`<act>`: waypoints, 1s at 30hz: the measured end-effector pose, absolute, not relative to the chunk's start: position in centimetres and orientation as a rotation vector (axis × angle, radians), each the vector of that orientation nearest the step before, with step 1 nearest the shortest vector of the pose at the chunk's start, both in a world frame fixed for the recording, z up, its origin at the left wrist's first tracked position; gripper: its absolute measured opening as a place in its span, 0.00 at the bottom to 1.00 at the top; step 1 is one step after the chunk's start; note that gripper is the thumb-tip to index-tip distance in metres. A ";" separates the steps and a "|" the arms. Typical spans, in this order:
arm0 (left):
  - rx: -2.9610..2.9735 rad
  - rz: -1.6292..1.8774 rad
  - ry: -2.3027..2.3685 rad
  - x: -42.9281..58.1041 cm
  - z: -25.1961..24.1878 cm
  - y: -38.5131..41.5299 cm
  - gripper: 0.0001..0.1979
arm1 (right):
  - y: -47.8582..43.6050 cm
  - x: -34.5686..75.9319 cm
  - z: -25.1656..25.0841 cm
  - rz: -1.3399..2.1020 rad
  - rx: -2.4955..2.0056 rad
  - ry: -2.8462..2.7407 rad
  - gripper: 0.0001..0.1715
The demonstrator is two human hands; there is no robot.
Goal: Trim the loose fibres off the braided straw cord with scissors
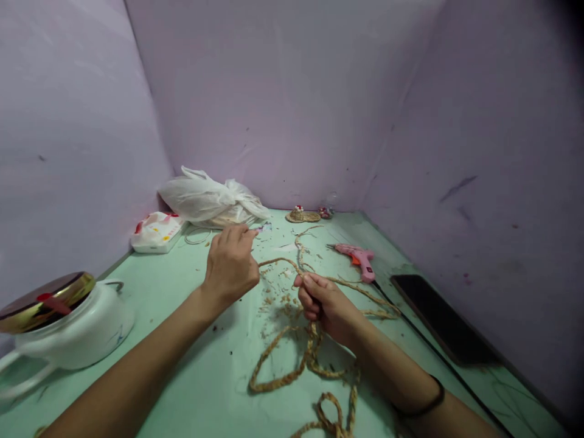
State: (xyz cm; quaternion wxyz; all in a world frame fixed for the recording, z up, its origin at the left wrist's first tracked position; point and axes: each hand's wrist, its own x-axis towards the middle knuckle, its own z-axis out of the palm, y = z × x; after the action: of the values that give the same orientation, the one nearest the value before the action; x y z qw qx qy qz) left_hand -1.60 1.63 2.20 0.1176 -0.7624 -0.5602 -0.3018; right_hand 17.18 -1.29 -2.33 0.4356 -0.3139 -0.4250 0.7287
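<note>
A long straw-coloured braided cord (278, 383) trails in loops over the pale green tabletop, its nearest part knotted at the bottom edge. My right hand (322, 301) pinches the cord between thumb and fingers near the middle of the table. Loose strands fan out from that pinch, some to the right and one toward the back. To the left, my left hand (232, 258) is closed on one strand (278, 261), which runs slack between the two hands. The strand's end inside the left fist is hidden.
A pink glue gun (358, 258) with a black cable lies right of my hands, beside a black phone (438, 316). At the back are a white plastic bag (205, 198) and a small woven slipper (303, 215). A tissue pack (157, 232) and a white lidded pot (86, 331) stand left.
</note>
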 end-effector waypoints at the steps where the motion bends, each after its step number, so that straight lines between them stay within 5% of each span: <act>1: -2.300 -0.967 -1.778 -0.9 2.5 1.2 0.14 | -1.2 17.2 -2.2 1.807 -0.772 -1.059 0.13; 4: -2.836 -1.223 -2.360 1.0 2.4 0.7 0.17 | -1.3 16.9 -2.1 1.819 -0.761 -1.076 0.12; 6: -3.063 -1.688 -2.601 1.9 1.6 0.9 0.16 | -1.5 16.7 -2.2 1.849 -0.755 -1.083 0.13; 9: -2.702 -2.593 -2.608 2.5 0.5 1.5 0.12 | -1.4 16.4 -2.7 1.919 -0.742 -1.048 0.13; 11: -2.536 -2.877 -2.523 2.4 0.3 1.8 0.10 | -1.3 16.5 -2.8 1.958 -0.733 -1.008 0.14; 30: -2.409 -3.128 -2.340 0.0 2.1 2.3 0.06 | -1.9 17.1 -2.9 2.173 -0.680 -1.056 0.16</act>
State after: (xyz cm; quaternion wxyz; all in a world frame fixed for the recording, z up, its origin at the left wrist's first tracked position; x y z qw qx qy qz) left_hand 0.05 2.29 2.10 -0.6625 -0.3932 -0.3820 -0.5106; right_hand 17.07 -1.90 -2.92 0.3105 -0.2576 -0.3999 0.8230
